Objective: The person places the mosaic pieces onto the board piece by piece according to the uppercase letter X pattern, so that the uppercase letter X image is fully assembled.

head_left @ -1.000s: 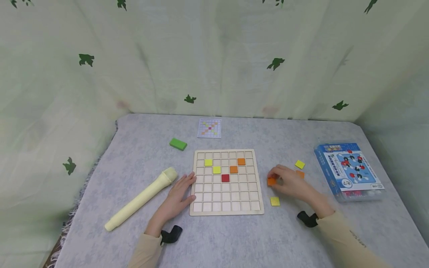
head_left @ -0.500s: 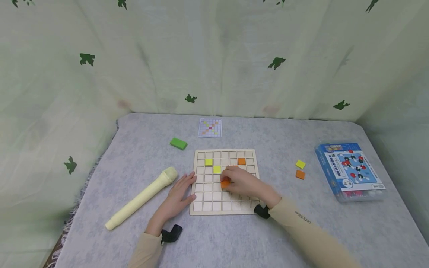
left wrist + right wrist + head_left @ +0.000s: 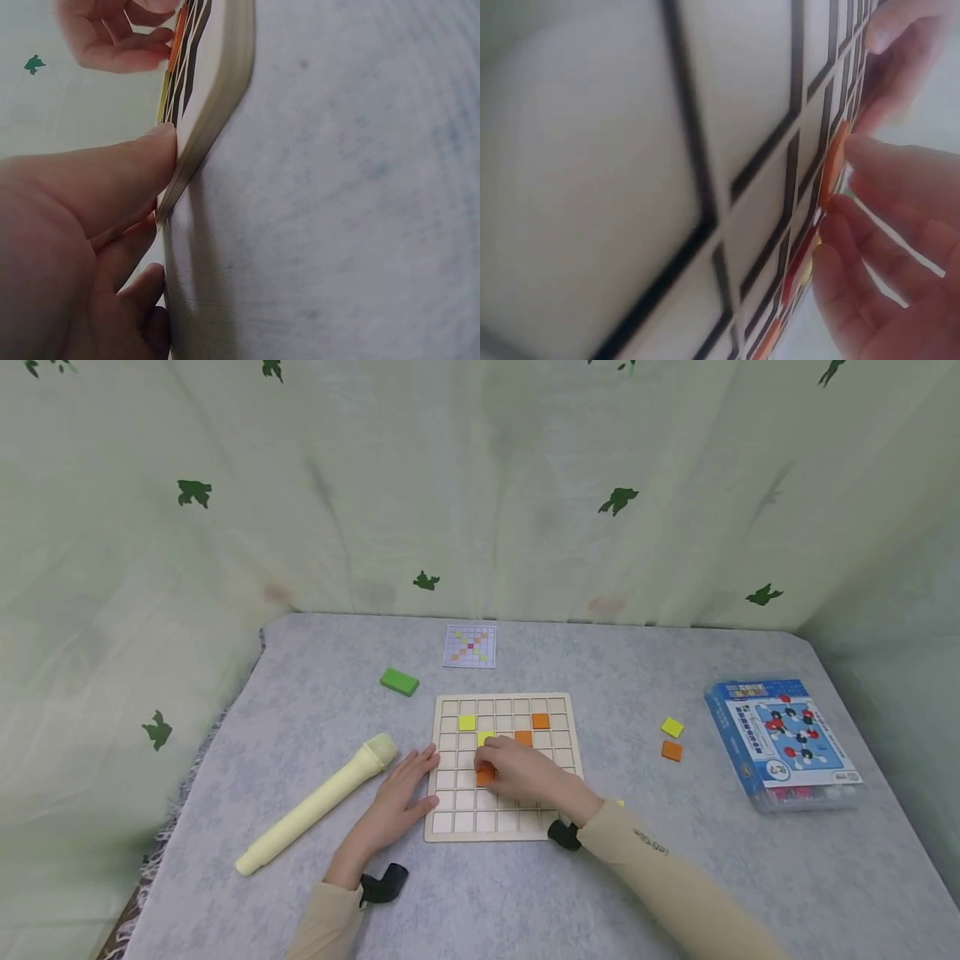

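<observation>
Over the lower middle of the wooden grid board (image 3: pixel 506 838), my right hand (image 3: pixel 528 772) pinches an orange tile (image 3: pixel 484 777) by its edges. In the right wrist view, that orange tile (image 3: pixel 835 165) sits right at the grid between thumb and fingers. A red tile (image 3: pixel 799 259) shows there too, but the hand covers it in the head view. Straight fingers of my left hand (image 3: pixel 401 797) rest along the board's left edge, the thumb touching its side. Two yellow tiles, one of them this upper one (image 3: pixel 467 723), and two orange tiles, including one at upper right (image 3: pixel 541 721), lie in cells.
Right of the board lie a yellow tile (image 3: pixel 672 727) and an orange tile (image 3: pixel 672 751); another yellow one is mostly behind the right sleeve. A blue box (image 3: pixel 783 739) stands far right. A pattern card (image 3: pixel 469 647), green block (image 3: pixel 399 682) and pale yellow microphone (image 3: pixel 318 806) lie around.
My right hand has picked up the orange tile from the cloth right of the board and carried it left over the grid, then one cell further left. My left hand has stayed put.
</observation>
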`<move>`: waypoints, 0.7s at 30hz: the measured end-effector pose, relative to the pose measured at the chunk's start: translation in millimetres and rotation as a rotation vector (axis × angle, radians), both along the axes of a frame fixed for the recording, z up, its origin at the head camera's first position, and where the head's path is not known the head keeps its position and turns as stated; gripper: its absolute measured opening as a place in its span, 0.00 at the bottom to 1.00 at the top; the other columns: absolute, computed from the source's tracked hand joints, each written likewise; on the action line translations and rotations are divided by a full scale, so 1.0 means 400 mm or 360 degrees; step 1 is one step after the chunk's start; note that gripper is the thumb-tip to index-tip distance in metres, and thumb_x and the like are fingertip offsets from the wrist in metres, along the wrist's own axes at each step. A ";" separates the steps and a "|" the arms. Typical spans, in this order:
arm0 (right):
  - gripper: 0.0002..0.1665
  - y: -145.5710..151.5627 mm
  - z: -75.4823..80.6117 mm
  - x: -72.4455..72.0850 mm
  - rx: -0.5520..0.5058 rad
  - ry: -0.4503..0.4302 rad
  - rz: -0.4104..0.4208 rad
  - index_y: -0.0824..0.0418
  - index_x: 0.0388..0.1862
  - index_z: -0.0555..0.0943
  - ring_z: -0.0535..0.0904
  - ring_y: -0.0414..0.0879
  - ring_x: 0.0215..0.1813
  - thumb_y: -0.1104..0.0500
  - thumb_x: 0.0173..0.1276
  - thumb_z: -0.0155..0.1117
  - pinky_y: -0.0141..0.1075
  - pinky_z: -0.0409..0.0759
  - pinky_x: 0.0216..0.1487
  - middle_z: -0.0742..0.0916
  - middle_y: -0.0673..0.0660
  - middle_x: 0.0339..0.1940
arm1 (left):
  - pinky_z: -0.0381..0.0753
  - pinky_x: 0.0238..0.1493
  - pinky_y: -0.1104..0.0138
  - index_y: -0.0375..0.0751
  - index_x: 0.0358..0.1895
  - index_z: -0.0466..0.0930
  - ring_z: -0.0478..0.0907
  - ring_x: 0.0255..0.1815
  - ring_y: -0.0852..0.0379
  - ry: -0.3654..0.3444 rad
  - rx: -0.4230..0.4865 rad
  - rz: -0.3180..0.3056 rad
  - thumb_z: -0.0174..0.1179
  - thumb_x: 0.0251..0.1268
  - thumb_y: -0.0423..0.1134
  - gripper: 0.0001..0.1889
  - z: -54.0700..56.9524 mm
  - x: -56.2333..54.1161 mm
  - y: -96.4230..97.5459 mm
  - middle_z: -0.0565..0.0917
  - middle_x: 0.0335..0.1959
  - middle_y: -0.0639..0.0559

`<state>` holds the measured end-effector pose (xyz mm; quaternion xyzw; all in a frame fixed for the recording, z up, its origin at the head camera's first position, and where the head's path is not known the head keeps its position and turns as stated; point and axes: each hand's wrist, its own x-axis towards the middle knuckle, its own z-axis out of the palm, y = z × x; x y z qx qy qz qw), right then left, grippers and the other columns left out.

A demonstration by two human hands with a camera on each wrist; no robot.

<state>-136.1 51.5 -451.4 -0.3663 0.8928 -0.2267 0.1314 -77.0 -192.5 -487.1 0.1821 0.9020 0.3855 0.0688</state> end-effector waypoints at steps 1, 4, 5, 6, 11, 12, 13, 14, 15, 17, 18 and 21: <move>0.10 0.010 0.005 0.001 -0.0025 -0.0038 -0.0027 0.56 0.43 0.80 0.72 0.41 0.41 0.63 0.63 0.65 0.32 0.75 0.44 0.79 0.47 0.40 | 0.43 0.70 0.43 0.32 0.71 0.59 0.43 0.75 0.39 0.0004 0.0000 0.0000 0.58 0.67 0.34 0.31 0.000 0.000 0.000 0.55 0.75 0.43; 0.11 0.061 0.019 0.007 -0.0117 -0.0140 -0.0121 0.57 0.44 0.80 0.73 0.41 0.43 0.65 0.63 0.63 0.34 0.76 0.46 0.80 0.47 0.41 | 0.42 0.70 0.42 0.32 0.71 0.59 0.43 0.75 0.39 0.0012 0.0005 -0.0003 0.58 0.67 0.34 0.31 -0.001 0.001 0.000 0.55 0.75 0.43; 0.11 0.084 0.022 0.009 -0.0147 -0.0154 -0.0147 0.58 0.44 0.80 0.74 0.41 0.43 0.66 0.62 0.63 0.35 0.76 0.47 0.80 0.48 0.41 | 0.42 0.70 0.43 0.32 0.71 0.59 0.43 0.75 0.39 0.0009 0.0006 -0.0002 0.58 0.67 0.34 0.31 -0.001 0.002 -0.001 0.55 0.75 0.43; 0.11 0.109 0.022 0.012 -0.0173 -0.0157 -0.0166 0.58 0.44 0.80 0.74 0.42 0.43 0.66 0.62 0.64 0.36 0.76 0.47 0.80 0.48 0.41 | 0.42 0.70 0.43 0.32 0.71 0.59 0.43 0.75 0.39 0.0005 0.0004 -0.0001 0.58 0.67 0.34 0.32 0.000 0.002 -0.001 0.54 0.75 0.43; 0.11 0.253 0.008 0.033 -0.0193 -0.0146 -0.0277 0.59 0.42 0.80 0.75 0.44 0.41 0.66 0.60 0.66 0.38 0.77 0.43 0.81 0.49 0.38 | 0.43 0.70 0.43 0.32 0.72 0.58 0.43 0.75 0.39 0.0005 0.0000 0.0002 0.58 0.67 0.34 0.32 0.002 0.003 0.000 0.54 0.75 0.43; 0.11 0.281 0.005 0.039 -0.0183 -0.0152 -0.0301 0.58 0.42 0.80 0.75 0.44 0.41 0.66 0.59 0.67 0.39 0.77 0.43 0.81 0.48 0.38 | 0.43 0.70 0.43 0.32 0.72 0.59 0.43 0.75 0.39 0.0009 0.0002 0.0003 0.58 0.67 0.34 0.32 0.001 0.003 0.000 0.54 0.75 0.43; 0.12 0.307 0.003 0.046 -0.0170 -0.0157 -0.0318 0.58 0.41 0.80 0.75 0.44 0.41 0.66 0.59 0.68 0.40 0.77 0.43 0.81 0.48 0.38 | 0.43 0.70 0.42 0.32 0.71 0.59 0.44 0.75 0.38 0.0022 0.0000 0.0001 0.58 0.67 0.33 0.32 0.000 0.003 0.000 0.54 0.75 0.42; 0.12 0.330 0.000 0.054 -0.0158 -0.0163 -0.0326 0.58 0.41 0.80 0.75 0.44 0.41 0.66 0.58 0.68 0.40 0.77 0.43 0.81 0.48 0.38 | 0.43 0.70 0.42 0.32 0.71 0.59 0.44 0.75 0.38 0.0024 0.0001 0.0002 0.58 0.67 0.33 0.32 0.000 0.004 0.000 0.54 0.75 0.42; 0.12 0.351 -0.002 0.061 -0.0140 -0.0168 -0.0332 0.58 0.41 0.80 0.75 0.44 0.41 0.66 0.58 0.69 0.41 0.78 0.44 0.81 0.47 0.38 | 0.43 0.70 0.42 0.32 0.71 0.59 0.44 0.75 0.38 0.0026 0.0000 0.0002 0.58 0.67 0.34 0.31 -0.001 0.004 0.000 0.54 0.75 0.43; 0.13 0.386 -0.006 0.077 -0.0094 -0.0175 -0.0332 0.56 0.41 0.80 0.75 0.43 0.42 0.65 0.57 0.70 0.42 0.78 0.45 0.80 0.46 0.38 | 0.43 0.70 0.42 0.31 0.71 0.59 0.44 0.75 0.38 0.0027 0.0000 0.0001 0.58 0.67 0.34 0.32 -0.001 0.004 0.000 0.54 0.75 0.43; 0.14 0.398 -0.008 0.085 -0.0073 -0.0179 -0.0321 0.55 0.40 0.80 0.75 0.43 0.42 0.65 0.56 0.71 0.42 0.78 0.46 0.80 0.45 0.39 | 0.43 0.70 0.42 0.31 0.71 0.59 0.44 0.75 0.38 0.0028 0.0001 -0.0001 0.58 0.67 0.33 0.32 -0.002 0.003 0.000 0.55 0.75 0.43; 0.16 0.420 -0.015 0.103 0.0003 -0.0142 -0.0267 0.52 0.40 0.78 0.73 0.41 0.43 0.64 0.55 0.72 0.42 0.77 0.47 0.78 0.44 0.39 | 0.42 0.70 0.42 0.31 0.71 0.59 0.43 0.75 0.38 0.0023 0.0005 -0.0003 0.58 0.67 0.34 0.32 -0.002 0.002 0.000 0.55 0.75 0.43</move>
